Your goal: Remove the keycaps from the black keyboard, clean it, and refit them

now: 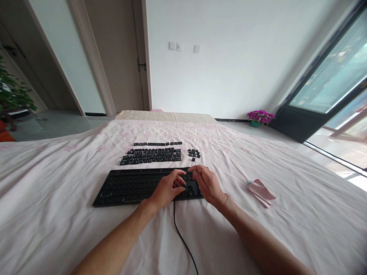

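A black keyboard [129,187] lies on the pink-white cloth, most of its keycaps off. My left hand [169,186] rests over its right part, fingers curled and thumb close to the bent fingers; anything between them is too small to make out. Beside it, my right hand [208,184] is closed above the number pad end, and a thin wire tool [198,163] sticks out past its fingers. Behind the keyboard sit loose black keycaps [155,155] in rows, with the space bar [156,144] in the farthest row. A smaller keycap group [194,153] lies to their right.
A black cable [182,238] runs from the keyboard toward me. To the right lies a stick with a folded pink cloth [261,193] at its end. The patterned cloth [286,229] has wrinkles. Purple flowers [260,116] stand on the floor by the wall.
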The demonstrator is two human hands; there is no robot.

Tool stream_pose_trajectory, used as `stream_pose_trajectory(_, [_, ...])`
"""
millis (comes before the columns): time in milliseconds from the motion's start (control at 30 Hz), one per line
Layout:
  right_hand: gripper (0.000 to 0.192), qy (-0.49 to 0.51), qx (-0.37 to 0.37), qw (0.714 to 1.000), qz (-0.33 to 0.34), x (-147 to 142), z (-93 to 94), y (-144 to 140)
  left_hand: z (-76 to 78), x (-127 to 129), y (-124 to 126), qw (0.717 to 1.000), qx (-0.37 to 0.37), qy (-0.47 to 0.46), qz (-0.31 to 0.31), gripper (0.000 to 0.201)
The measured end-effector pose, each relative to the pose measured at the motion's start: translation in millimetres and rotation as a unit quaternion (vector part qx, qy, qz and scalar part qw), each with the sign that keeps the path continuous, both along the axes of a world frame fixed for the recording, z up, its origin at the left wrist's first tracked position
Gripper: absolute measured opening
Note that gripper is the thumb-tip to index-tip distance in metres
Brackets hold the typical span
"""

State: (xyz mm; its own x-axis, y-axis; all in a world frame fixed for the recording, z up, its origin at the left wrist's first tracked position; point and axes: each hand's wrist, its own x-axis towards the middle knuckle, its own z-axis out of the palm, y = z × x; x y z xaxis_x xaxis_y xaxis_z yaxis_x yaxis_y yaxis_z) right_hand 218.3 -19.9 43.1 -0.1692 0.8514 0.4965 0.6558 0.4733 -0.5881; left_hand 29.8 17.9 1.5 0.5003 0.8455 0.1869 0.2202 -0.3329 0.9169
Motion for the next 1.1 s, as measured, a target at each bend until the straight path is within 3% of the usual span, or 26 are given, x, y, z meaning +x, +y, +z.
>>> stream_pose_trajectory(233, [0.010, -0.079, -0.099, 0.992, 0.018, -3.4, -14.8, 9.3, 0.5, -1.7, 0.2, 0.999, -0.016, -0.045, -0.002, 0.047])
stream_pose_trajectory(467, [0.010, -0.095, -0.140, 0.985, 0.020, -6.0, -12.0, 8.6, 0.1, -0.3, -0.7, 0.999, -0.008, -0.043, 0.010, 0.046])
stream_pose_trajectory(633, [0.013, -0.093, -0.124, 0.984, -0.085, 29.3, -7.4, 41.3, -2.4, 2.7, 0.3, 0.998, -0.007, -0.038, 0.046, 0.046])
stream_pose_trajectory(800, [0.015, -0.145, -0.175, 0.951, -0.211, 64.3, -11.3, 86.1, -5.0, 3.8, 0.6, 0.999, 0.015, -0.017, 0.049, 0.040])
stream_pose_trajectory(1100, [0.016, -0.161, -0.175, 0.950, -0.201, 61.5, -20.1, 96.8, -7.4, 2.6, 1.4, 0.999, 0.035, -0.002, 0.042, 0.036])
